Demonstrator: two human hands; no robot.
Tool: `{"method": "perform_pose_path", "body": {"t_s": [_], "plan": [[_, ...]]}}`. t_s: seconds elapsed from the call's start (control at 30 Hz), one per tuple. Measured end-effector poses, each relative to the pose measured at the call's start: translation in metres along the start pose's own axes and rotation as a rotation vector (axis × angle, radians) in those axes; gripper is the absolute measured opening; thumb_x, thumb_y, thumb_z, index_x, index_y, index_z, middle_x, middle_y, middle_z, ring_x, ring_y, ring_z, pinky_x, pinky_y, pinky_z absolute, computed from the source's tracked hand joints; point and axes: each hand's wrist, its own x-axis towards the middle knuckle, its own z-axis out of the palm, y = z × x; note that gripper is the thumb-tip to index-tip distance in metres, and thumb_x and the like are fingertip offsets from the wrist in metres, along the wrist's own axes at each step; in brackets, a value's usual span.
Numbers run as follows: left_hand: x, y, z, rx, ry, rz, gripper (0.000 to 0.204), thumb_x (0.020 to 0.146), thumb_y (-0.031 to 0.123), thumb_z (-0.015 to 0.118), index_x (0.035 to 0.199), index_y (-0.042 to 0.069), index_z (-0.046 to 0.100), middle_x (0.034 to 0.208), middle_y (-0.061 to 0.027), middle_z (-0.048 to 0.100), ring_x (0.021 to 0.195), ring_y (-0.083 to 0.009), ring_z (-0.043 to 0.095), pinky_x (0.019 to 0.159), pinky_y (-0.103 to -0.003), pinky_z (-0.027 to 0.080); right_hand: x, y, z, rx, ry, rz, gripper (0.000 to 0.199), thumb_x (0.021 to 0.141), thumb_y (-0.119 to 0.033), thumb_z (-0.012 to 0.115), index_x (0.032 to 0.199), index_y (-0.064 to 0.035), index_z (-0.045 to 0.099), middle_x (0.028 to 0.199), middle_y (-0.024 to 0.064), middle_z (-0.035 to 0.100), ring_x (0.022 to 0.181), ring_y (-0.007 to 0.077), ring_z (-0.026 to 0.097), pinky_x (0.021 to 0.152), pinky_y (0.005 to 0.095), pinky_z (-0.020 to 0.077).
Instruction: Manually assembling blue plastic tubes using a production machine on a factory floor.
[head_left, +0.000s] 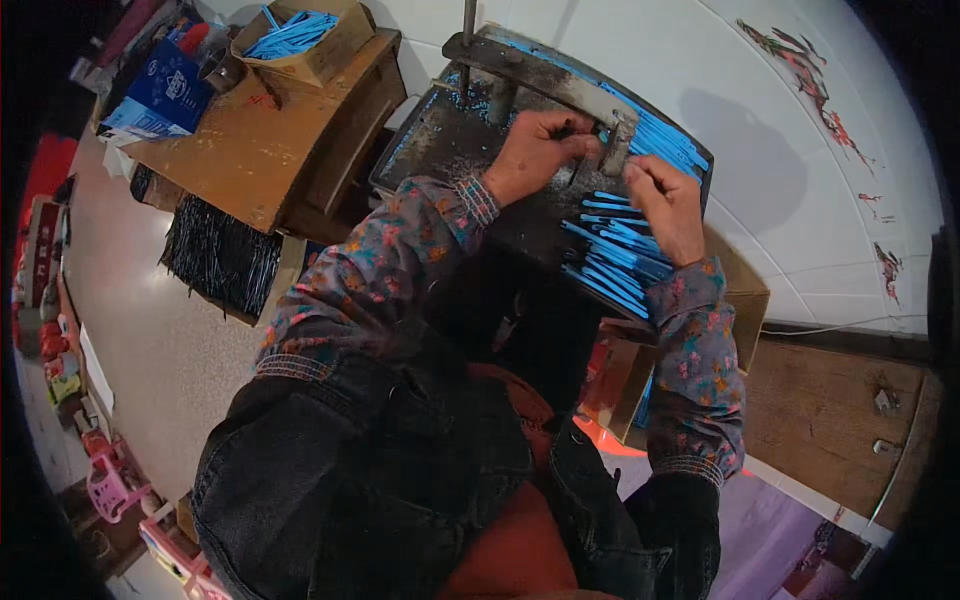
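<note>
My left hand (535,152) is closed around a small dark piece at the foot of a grey metal press (545,75) on a dark work plate (445,140). My right hand (665,205) rests just right of it, fingers pinched on a thin blue strip at the top of a loose pile of blue strips (610,260). More blue strips (660,140) lie stacked behind the press. Both forearms wear flowered sleeves.
A wooden table (250,150) at the left carries a cardboard box of blue strips (295,35) and a blue carton (165,90). A bundle of black bristles (220,255) hangs below it. A white tiled wall is behind; a brown box (745,310) stands at the right.
</note>
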Motion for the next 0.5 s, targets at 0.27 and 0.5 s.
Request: {"method": "perform_pose_path", "body": {"t_s": [0.27, 0.5], "plan": [[0.001, 0.004, -0.001, 0.133, -0.006, 0.056, 0.009, 0.079, 0.003, 0.065, 0.087, -0.002, 0.066, 0.077, -0.0010, 0.064, 0.067, -0.0073, 0.051, 0.063, -0.021, 0.043, 0.015, 0.006, 0.000, -0.097, 0.046, -0.323, 0.006, 0.080, -0.005, 0.061, 0.081, 0.0006, 0.063, 0.068, 0.0010, 0.056, 0.058, 0.0116, 0.043, 0.056, 0.0236, 0.0368], [0.003, 0.000, 0.001, 0.102, -0.016, 0.131, 0.005, 0.081, 0.005, 0.065, 0.080, 0.000, 0.065, 0.072, 0.0009, 0.059, 0.064, -0.0082, 0.046, 0.061, -0.021, 0.039, 0.007, 0.036, -0.037, -0.175, -0.038, -0.270, 0.005, 0.080, -0.003, 0.061, 0.081, 0.0019, 0.062, 0.068, 0.0007, 0.055, 0.060, 0.0105, 0.043, 0.057, 0.0232, 0.0360]]}}
